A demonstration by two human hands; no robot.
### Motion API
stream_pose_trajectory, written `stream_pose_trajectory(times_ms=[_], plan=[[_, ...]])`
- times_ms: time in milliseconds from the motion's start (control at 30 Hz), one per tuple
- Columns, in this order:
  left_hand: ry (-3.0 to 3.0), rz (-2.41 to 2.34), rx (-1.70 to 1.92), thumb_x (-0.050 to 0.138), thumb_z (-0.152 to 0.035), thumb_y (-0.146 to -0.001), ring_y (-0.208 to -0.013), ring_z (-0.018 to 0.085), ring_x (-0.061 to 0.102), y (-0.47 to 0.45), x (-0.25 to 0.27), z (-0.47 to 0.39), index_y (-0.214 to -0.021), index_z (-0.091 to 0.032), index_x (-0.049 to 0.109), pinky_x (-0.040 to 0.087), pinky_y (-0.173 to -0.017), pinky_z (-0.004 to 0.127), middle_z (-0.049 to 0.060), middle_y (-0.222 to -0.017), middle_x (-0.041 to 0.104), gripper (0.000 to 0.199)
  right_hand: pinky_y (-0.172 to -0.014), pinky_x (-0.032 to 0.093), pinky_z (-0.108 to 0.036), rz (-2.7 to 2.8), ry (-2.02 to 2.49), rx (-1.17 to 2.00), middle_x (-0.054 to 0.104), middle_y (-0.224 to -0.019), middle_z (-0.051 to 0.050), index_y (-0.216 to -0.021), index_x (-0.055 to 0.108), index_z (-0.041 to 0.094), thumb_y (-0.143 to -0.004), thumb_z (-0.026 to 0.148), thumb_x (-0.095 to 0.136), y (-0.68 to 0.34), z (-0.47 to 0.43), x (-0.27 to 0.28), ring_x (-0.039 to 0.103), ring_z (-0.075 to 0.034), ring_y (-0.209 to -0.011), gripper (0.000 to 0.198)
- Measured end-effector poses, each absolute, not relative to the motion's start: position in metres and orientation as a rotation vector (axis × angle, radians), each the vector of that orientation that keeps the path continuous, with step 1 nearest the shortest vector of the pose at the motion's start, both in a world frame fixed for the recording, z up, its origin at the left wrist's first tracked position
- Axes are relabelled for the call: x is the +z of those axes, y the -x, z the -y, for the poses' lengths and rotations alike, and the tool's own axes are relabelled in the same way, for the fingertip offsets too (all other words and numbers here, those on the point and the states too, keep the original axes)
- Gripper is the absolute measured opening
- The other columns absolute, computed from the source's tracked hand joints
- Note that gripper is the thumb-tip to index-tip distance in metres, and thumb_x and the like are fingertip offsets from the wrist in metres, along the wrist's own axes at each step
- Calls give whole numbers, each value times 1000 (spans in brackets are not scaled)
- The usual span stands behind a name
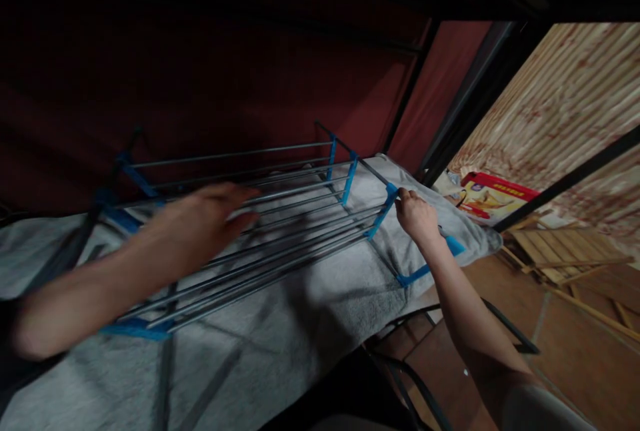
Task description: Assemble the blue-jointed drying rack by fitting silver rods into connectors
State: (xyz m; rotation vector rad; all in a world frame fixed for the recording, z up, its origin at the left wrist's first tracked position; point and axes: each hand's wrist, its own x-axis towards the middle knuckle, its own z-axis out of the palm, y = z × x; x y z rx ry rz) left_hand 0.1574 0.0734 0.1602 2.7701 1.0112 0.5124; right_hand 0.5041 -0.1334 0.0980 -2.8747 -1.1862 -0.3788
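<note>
A rack of thin metal tubes joined by blue plastic brackets rests on a grey blanket. It looks like a shoe rack lying down. My right hand grips the rack's right end, its fingers closed at a blue bracket on the dark end tube. Over the left part of the tubes is my left hand, slightly blurred, its fingers stretched out and the thumb apart. Nothing shows in it, and whether it touches the tubes I cannot tell. My left forearm hides part of the rack's left end.
Dark metal posts and a dark red curtain stand behind the blanket. To the right are a red and yellow box, wooden slats on the tiled floor and a corrugated wall. A dark curved metal frame stands below my right forearm.
</note>
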Motion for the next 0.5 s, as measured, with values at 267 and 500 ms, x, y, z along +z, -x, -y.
stream_pose_trajectory(times_ms=[267, 500], plan=[[-2903, -518, 71, 50, -23, -98, -111, 25, 66, -292, 102, -16, -129, -13, 57, 49, -92, 33, 15, -122, 69, 33, -77, 46, -33, 1308, 2849, -252, 65, -119, -21, -126, 51, 13, -106, 29, 27, -520, 129, 102, 68, -28, -100, 35], [-2913, -514, 76, 38, -21, -100, -92, 25, 71, -313, 91, -20, -114, -17, 61, 51, -78, 34, 13, -106, 72, 26, -77, 43, -31, 1370, 2782, -126, 67, -118, -18, -125, 51, 15, -104, 25, 31, -532, 130, 102, 67, -26, -101, 30]])
